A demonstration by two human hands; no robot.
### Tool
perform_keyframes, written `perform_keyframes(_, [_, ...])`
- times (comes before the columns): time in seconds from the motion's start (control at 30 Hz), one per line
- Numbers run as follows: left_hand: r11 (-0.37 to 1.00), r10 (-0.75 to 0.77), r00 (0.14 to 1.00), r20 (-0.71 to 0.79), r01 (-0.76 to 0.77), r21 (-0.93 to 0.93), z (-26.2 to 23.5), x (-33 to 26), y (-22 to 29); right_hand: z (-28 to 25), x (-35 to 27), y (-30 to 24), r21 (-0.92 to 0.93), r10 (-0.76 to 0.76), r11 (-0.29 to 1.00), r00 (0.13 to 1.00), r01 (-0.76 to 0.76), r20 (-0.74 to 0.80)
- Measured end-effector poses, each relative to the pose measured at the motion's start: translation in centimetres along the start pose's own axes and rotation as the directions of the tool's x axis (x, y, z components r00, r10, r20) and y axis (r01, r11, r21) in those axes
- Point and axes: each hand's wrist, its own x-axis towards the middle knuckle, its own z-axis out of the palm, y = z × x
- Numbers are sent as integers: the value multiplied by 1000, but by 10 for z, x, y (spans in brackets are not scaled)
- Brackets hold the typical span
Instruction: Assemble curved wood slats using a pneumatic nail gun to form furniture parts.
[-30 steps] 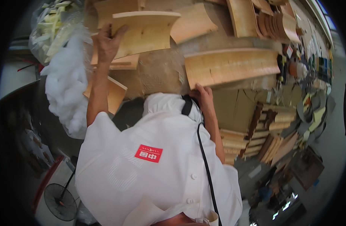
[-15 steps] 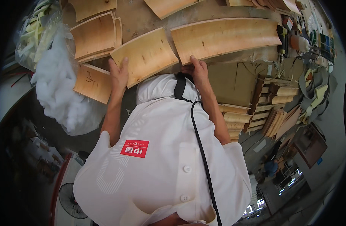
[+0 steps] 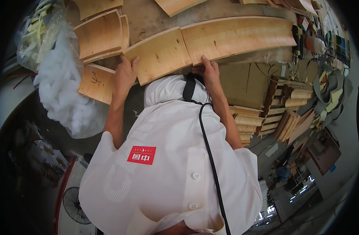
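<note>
A short curved plywood panel point(image 3: 159, 55) lies in front of me, its right end against a long curved plywood panel point(image 3: 242, 36). Only a thin dark seam shows between them. My left hand point(image 3: 125, 74) grips the short panel by its left end, thumb by the near edge. At the near left corner of the long panel, just right of the seam, my right hand point(image 3: 209, 74) holds the edge with a finger on top. Its other fingers curl below and are partly hidden.
Stacked curved panels point(image 3: 99, 35) sit to the left, above a marked plywood piece point(image 3: 96, 82). White fluffy stuffing point(image 3: 66, 98) bulges beside them. On the right are a glue bottle point(image 3: 315, 45) and a wooden rack of slats point(image 3: 279, 103). A fan point(image 3: 75, 205) stands behind me.
The short panel has moved right with my left hand, closing the gap to the long panel. My right hand stays at the long panel's near left corner.
</note>
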Motion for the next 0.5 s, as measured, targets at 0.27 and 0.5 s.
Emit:
perform_keyframes(0.27, [949, 311, 941, -133, -316, -15, -60, 25, 86, -3, -3, -1, -22, -48, 999, 998, 48, 27])
perform_keyframes(0.5, [870, 442, 867, 229, -352, -346, 17, 94, 103, -3, -5, -4, -80, -53, 995, 997, 57, 58])
